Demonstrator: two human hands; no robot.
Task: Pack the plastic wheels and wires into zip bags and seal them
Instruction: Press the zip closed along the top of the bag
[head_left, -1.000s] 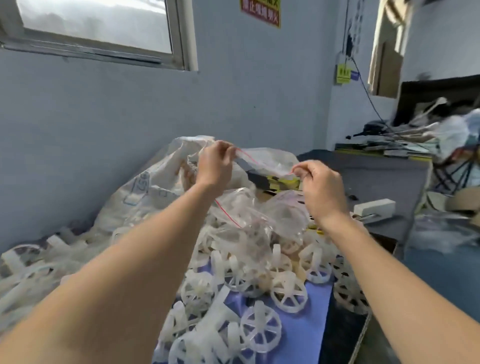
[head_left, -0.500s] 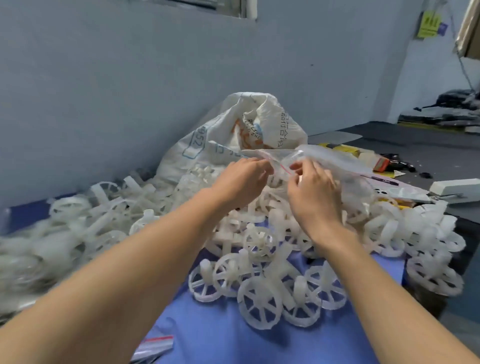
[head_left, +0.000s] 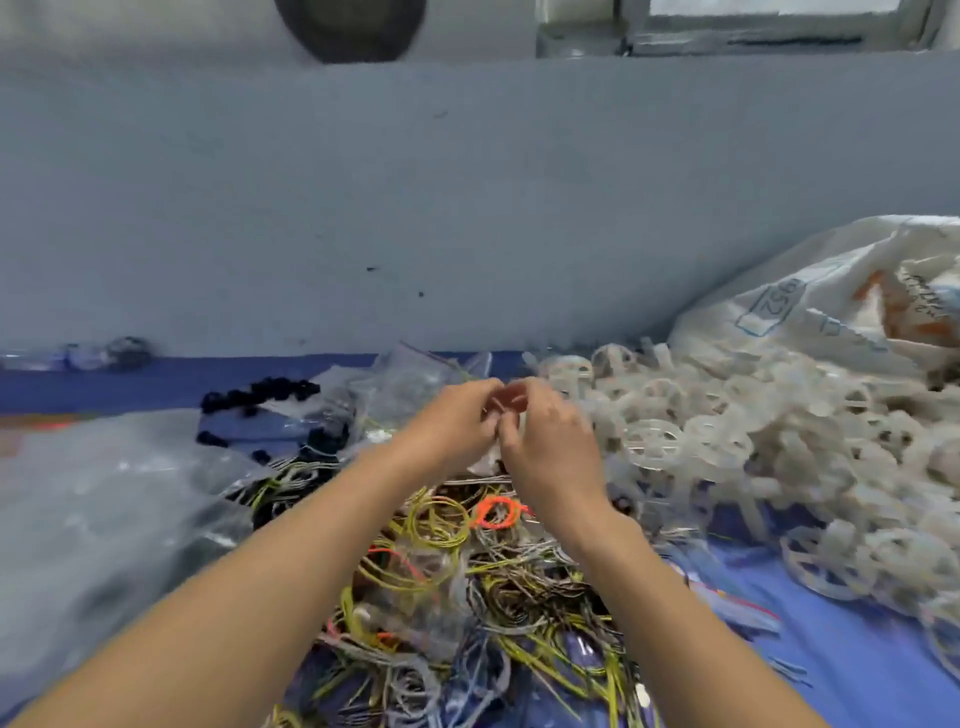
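Left hand (head_left: 452, 423) and right hand (head_left: 553, 447) pinch a small clear plastic zip bag (head_left: 485, 460), blurred, over the tangled multicoloured wire pile (head_left: 467, 577). Translucent white spoked plastic wheels (head_left: 727, 441) are heaped to the right. Uneven pinching could leave seal gaps, spilling contents.

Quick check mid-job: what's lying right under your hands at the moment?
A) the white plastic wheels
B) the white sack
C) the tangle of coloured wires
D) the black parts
C: the left hand and right hand meet above the tangle of wires; the wheels are heaped off to the right.
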